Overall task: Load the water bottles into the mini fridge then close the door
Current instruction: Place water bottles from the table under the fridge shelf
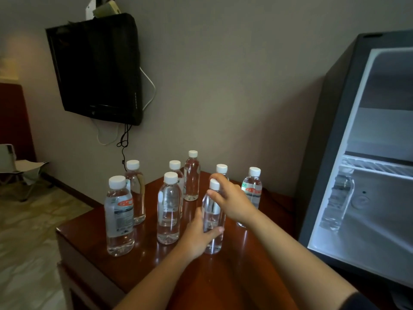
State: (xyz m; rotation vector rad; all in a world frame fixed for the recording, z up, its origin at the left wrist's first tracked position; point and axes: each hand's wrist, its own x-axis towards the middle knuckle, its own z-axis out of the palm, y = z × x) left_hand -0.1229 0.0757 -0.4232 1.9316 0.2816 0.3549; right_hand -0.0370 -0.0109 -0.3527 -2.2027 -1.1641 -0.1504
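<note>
My left hand [199, 237] grips the lower body of one water bottle [212, 220], with the fingers curled round it from the left side. My right hand [231, 202] holds the same bottle at the top, the fingers bent around the neck and the white cap. This held bottle is upright over the wooden table [223, 287], its bottom on the surface or just above it (I cannot tell which).

Just left of the held bottle stands a clear bottle [169, 209]. Further left is a labelled bottle [119, 217], and a rear-left bottle [135, 191] is close behind that one. Behind the held bottle and a little left are a short-looking bottle [175, 166] and a tall bottle [191, 175]. Directly behind it is a hidden bottle [222, 169], mostly covered by my right hand. Behind it to the right stands a second labelled bottle [252, 189]. All are upright with white caps.

To the right of the held bottle, well apart, the mini fridge [324, 153] shows its lit inside. A stored bottle [337, 202] is below its wire shelf [377, 166]. High up to the left, a dark television [98, 70] hangs on the wall.
</note>
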